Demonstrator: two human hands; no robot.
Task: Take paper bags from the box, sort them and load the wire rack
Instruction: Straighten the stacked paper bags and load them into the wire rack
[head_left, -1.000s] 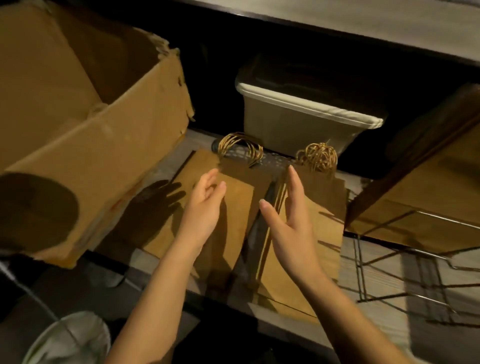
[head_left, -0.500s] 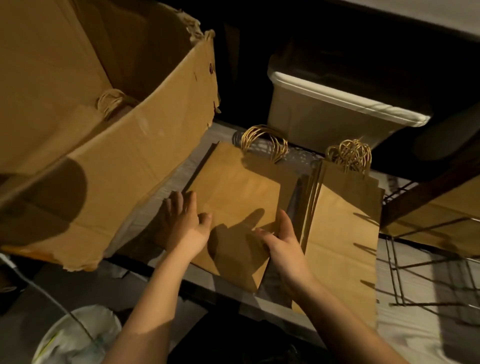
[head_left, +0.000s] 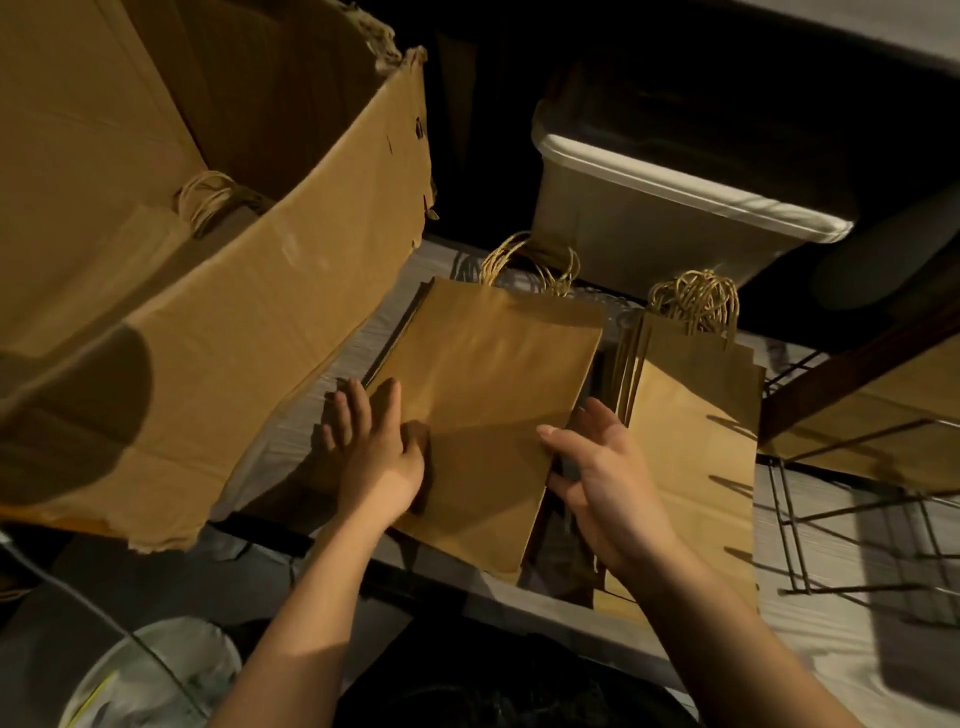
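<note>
Gaping box (head_left: 218, 332): brown cardboard with a torn rim, filling the view from 9 to 11 o'clock, its near wall hanging over the table edge.
Table (head_left: 831, 654): a pale surface running from the centre down to 4 o'clock, with both stacks and the rack on it.
Bin (head_left: 649, 228): grey plastic with a pale rim, at 1 o'clock, behind the stacks.
Rack (head_left: 789, 525): dark wire bars at 3 o'clock, just right of the right stack.
Right stack (head_left: 696, 447): flat brown paper bags at 3 o'clock of centre, with a bunch of twisted handles at the far end; the sheets are fanned a little at the left edge.
Centre stack (head_left: 483, 384): flat brown paper bags in the middle of the view, handles pointing to 12 o'clock, lying between the two hands.
Bags in box (head_left: 156, 249): more brown bags with twisted handles, seen inside the box at 10 o'clock.
Tub (head_left: 156, 675): a white round thing at 7 o'clock, below the table.
Right hand (head_left: 608, 483): set against the centre stack's right edge, thumb straight on top, fingers loosely extended in the gap between the stacks; whether they reach under, I cannot tell.
Left hand (head_left: 376, 457): flat at the stack's left edge, fingers straight and slightly spread, partly on the top bag, partly on the table.
</note>
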